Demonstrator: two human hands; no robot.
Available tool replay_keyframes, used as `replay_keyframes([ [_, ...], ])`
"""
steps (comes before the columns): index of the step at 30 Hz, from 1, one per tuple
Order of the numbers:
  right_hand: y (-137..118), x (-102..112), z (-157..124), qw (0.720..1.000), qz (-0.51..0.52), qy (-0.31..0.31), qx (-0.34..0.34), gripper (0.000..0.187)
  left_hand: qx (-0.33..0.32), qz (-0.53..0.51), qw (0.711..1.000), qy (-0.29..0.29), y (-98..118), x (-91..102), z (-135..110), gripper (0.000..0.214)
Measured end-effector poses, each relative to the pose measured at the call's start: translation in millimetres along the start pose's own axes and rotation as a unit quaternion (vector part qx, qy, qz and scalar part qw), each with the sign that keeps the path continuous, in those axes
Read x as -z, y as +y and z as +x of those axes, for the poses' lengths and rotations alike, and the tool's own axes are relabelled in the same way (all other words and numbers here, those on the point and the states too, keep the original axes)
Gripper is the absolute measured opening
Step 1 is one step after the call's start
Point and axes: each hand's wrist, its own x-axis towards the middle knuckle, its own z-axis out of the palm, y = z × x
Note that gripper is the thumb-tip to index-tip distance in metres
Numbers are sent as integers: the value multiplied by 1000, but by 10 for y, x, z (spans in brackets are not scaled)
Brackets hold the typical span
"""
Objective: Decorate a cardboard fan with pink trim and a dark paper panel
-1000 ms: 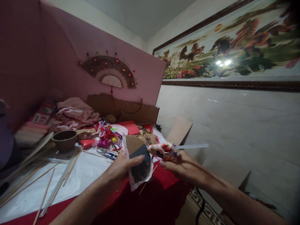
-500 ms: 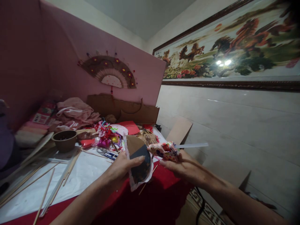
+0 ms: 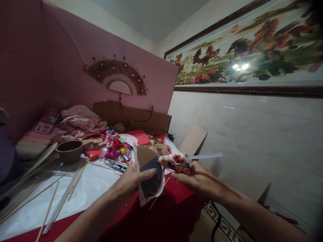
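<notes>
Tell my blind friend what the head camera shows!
A left hand holds a half-round brown cardboard piece with a white edge; the right hand holds a flowery tool, probably a glue gun, with a whitish stick poking out. A brown decorated fan hangs on a pink panel behind.

from the middle of the view, the left hand (image 3: 133,174) at 7 o'clock grips a half-round piece (image 3: 151,183), brown and dark with a ragged pale edging, thumb across the dark face. at 5 o'clock the right hand (image 3: 190,176) holds a flower-patterned tool (image 3: 175,163), a pale stick (image 3: 207,155) jutting from it towards 3. the tool's tip faces 9, at the piece's edge; whether the 2 touch is hard to tell. red cloth (image 3: 151,223) fills 6 o'clock. thin wooden sticks (image 3: 49,206) lie at 8, near a brown bowl (image 3: 69,154). pink fabric (image 3: 83,117) is heaped at 9, a fan (image 3: 118,75) hangs at 10, a framed horse picture (image 3: 242,50) at 2.
</notes>
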Motion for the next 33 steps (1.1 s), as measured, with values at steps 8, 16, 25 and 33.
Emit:
replay_keyframes([
  [8,22,8,-11,999,17,25,18,20,7,-30,999,15,57,-34,-26,27],
  [16,-33,-38,-70,995,43,78,-46,12,21,-64,997,27,54,-8,-12,29],
  [25,22,-26,-86,983,31,104,-146,31,33,-83,995,35,68,23,-5,27],
  [33,792,309,186,947,-274,139,-99,34,-8,-111,982,156,127,89,71,22],
])
